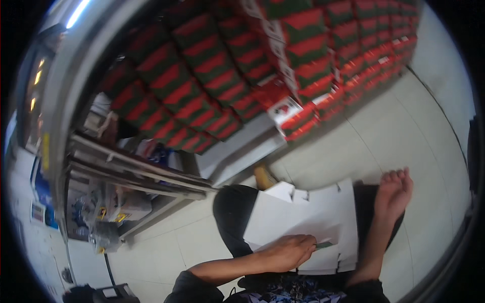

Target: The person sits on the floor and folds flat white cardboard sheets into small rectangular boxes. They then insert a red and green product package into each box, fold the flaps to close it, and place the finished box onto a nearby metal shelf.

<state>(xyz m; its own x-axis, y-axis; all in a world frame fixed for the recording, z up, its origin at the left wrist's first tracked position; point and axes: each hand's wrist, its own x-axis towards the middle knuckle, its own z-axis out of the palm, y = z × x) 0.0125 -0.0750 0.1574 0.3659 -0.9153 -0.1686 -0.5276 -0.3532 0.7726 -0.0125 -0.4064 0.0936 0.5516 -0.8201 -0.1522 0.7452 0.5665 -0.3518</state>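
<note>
Across my lap lies a flat white cardboard sheet (303, 217) with notches and flaps cut along its edges. My left hand (288, 252) is over its near part, fingers closed. A small thin green piece (324, 245) sticks out from those fingers, pointing right; its exact kind is too small to make out. A pale raised bit of the sheet shows beside the green tip. My right hand (394, 194) rests at my right knee, beyond the sheet's right edge. Its fingers are loosely bent and nothing shows in them.
Tall stacks of red and green boxes (308, 65) stand ahead on a low white platform (242, 151). To the left is a metal shelf rack (136, 171) with plastic bags (106, 235). A brown object (263, 177) sits on the tiled floor (399, 126) beyond my knees.
</note>
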